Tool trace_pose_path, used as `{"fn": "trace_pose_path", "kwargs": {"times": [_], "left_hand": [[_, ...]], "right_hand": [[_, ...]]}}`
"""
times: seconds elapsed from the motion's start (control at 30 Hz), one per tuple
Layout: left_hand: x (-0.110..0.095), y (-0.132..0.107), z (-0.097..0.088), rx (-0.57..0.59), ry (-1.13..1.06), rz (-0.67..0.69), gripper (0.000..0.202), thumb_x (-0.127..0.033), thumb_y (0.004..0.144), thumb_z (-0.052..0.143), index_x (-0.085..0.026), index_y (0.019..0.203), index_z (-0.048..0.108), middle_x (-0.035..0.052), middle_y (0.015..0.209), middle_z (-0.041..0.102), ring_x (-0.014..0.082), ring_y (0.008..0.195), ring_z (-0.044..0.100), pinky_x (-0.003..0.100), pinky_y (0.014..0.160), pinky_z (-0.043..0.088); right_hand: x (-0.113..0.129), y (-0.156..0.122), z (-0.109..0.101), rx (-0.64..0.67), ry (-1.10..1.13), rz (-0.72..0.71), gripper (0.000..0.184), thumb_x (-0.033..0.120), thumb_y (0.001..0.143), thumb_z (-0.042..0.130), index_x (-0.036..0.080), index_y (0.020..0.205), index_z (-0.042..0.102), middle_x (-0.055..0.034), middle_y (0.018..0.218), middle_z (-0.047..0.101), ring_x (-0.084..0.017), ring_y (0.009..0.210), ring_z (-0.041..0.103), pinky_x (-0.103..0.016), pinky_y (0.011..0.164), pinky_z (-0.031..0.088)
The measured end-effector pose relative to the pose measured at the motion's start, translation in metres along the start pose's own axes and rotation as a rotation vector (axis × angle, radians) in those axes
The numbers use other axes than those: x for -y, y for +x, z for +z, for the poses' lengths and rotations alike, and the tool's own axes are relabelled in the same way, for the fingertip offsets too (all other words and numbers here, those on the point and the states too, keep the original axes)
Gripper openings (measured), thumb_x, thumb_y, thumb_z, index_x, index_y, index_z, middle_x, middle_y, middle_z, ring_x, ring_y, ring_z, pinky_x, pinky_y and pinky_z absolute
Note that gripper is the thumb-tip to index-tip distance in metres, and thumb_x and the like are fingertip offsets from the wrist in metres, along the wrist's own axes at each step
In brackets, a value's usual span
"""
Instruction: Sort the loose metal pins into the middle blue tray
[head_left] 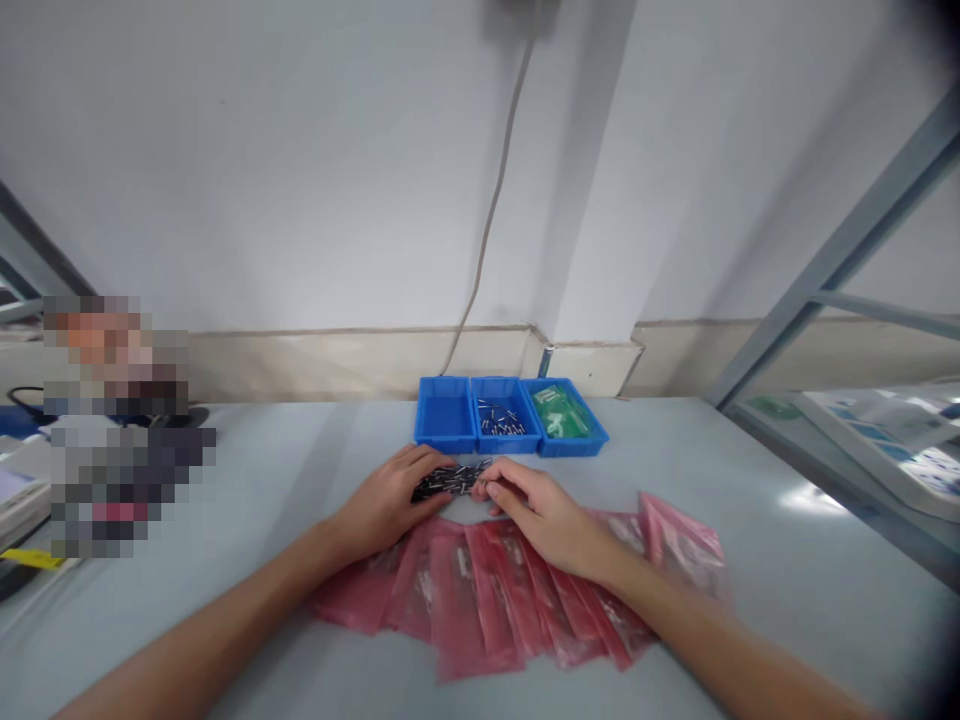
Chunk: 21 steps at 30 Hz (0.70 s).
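the step in hand looks like picking from a pile of small, slim, black-and-silver pieces on the pale grey worktop, between three blue plastic trays and overlapping pink translucent plastic bags. the bare left hand curves round the pile, thumb and fingers apart. the bare right hand's grip is together at the right edge; whether it pinches a piece, i cannot tell. the next move calls for light, precise fingertips.
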<state>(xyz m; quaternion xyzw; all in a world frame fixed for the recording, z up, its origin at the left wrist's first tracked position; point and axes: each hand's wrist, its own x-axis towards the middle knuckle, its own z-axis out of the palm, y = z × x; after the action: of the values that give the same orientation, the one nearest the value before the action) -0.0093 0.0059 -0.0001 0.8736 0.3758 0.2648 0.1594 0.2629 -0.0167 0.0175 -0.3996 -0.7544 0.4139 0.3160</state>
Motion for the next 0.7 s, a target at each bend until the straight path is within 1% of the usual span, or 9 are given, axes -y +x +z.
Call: {"fn": "trace_pose_path", "kwargs": {"times": [0.1,0.3,0.43,0.53,0.6,0.7], "left_hand": [[0.002,0.000,0.001,-0.017,0.000,0.003,0.027,-0.033,0.109,0.064,-0.027,0.135,0.065,0.0071,0.128,0.071,0.0277,0.120,0.065,0.045,0.104,0.055],[0.000,0.000,0.000,0.001,0.016,-0.016,0.032,-0.035,0.104,0.072,-0.026,0.134,0.066,0.0074,0.129,0.070,0.0290,0.121,0.064,0.046,0.105,0.055],[0.002,0.000,0.001,-0.012,0.032,-0.009,0.030,-0.036,0.106,0.070,-0.027,0.133,0.067,0.0072,0.127,0.072,0.0294,0.120,0.065,0.048,0.105,0.054],[0.004,0.000,0.002,-0.019,0.050,-0.006,0.030,-0.038,0.105,0.071,-0.027,0.133,0.067,0.0073,0.128,0.073,0.0302,0.120,0.065,0.051,0.107,0.051],[0.004,0.000,0.002,-0.018,0.048,-0.010,0.029,-0.038,0.105,0.072,-0.027,0.131,0.067,0.0070,0.126,0.073,0.0301,0.119,0.066,0.051,0.106,0.051],[0.003,0.000,0.002,-0.012,0.056,-0.002,0.026,-0.037,0.105,0.072,-0.027,0.129,0.068,0.0064,0.124,0.073,0.0297,0.117,0.066,0.050,0.104,0.052]], "right_hand": [[0.000,0.000,0.000,0.004,-0.004,-0.003,0.025,0.037,0.115,0.048,0.026,0.109,0.070,-0.0035,0.110,0.078,-0.023,0.102,0.071,-0.038,0.095,0.055],[-0.001,-0.001,0.001,-0.019,0.014,-0.002,0.026,0.040,0.115,0.048,0.026,0.107,0.068,-0.0038,0.106,0.076,-0.022,0.097,0.070,-0.037,0.091,0.055],[-0.003,0.000,0.000,-0.088,0.008,0.005,0.027,0.043,0.114,0.051,0.025,0.104,0.068,-0.0027,0.098,0.072,-0.021,0.088,0.067,-0.035,0.083,0.055],[-0.007,0.003,-0.003,-0.146,0.045,0.009,0.024,0.045,0.111,0.055,0.026,0.107,0.069,-0.0023,0.097,0.070,-0.020,0.083,0.066,-0.034,0.078,0.055],[-0.011,0.005,-0.004,-0.180,0.089,0.011,0.024,0.047,0.109,0.057,0.026,0.109,0.069,-0.0019,0.095,0.069,-0.020,0.080,0.067,-0.034,0.075,0.056],[-0.014,0.006,-0.005,-0.221,0.100,0.031,0.025,0.048,0.108,0.059,0.025,0.107,0.069,-0.0003,0.087,0.067,-0.020,0.078,0.067,-0.034,0.074,0.054]]}}
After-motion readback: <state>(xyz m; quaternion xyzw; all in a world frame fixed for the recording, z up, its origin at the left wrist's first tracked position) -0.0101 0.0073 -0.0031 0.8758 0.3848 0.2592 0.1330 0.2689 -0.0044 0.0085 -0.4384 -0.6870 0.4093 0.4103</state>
